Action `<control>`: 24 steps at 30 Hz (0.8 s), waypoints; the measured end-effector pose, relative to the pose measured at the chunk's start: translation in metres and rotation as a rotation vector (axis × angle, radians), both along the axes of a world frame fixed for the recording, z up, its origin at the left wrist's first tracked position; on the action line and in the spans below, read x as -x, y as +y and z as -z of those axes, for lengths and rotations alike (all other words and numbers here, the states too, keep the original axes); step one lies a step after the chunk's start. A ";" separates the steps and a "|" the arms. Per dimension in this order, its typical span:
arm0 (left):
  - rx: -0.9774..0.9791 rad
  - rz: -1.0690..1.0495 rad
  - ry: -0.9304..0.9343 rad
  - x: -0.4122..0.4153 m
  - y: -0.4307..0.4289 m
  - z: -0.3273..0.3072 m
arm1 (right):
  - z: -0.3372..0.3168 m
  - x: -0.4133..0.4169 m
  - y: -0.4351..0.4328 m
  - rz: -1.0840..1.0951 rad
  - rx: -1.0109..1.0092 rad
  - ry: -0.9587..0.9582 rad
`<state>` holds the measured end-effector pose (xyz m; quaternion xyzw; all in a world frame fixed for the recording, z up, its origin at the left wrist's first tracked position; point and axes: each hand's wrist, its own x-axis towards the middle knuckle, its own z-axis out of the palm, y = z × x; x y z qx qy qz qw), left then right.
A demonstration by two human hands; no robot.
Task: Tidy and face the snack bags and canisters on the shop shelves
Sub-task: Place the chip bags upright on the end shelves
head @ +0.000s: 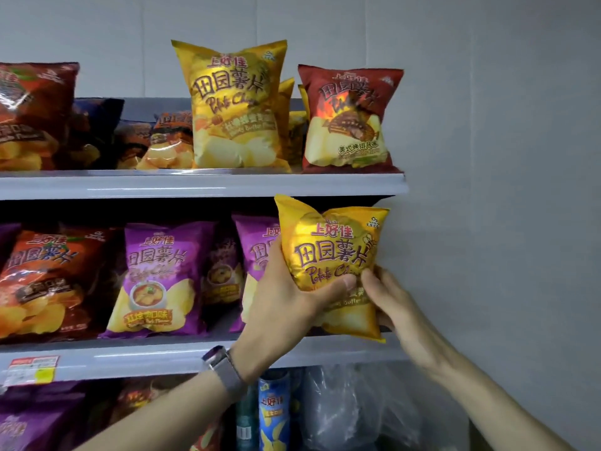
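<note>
A yellow chip bag stands upright at the right end of the middle shelf. My left hand grips its left side, thumb across the front. My right hand holds its lower right edge, thumb on the front. Purple chip bags and an orange-red bag fill the shelf to the left. On the top shelf stand a tall yellow bag, a red bag and darker bags further left.
A grey wall closes the shelves on the right. Below the middle shelf stand a blue canister, clear plastic wrapping and more purple bags. A price label hangs on the middle shelf edge. A watch sits on my left wrist.
</note>
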<state>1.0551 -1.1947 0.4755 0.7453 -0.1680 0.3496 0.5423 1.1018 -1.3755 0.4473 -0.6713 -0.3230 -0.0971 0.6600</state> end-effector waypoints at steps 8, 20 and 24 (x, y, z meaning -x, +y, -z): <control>-0.469 -0.253 -0.162 -0.042 -0.015 0.007 | 0.001 -0.047 -0.055 0.366 0.068 -0.003; -0.767 -0.618 0.018 -0.058 0.058 0.032 | 0.011 -0.097 -0.044 0.170 0.295 0.104; -0.750 -0.557 0.017 -0.045 0.064 0.030 | 0.010 -0.101 -0.045 0.153 0.408 0.097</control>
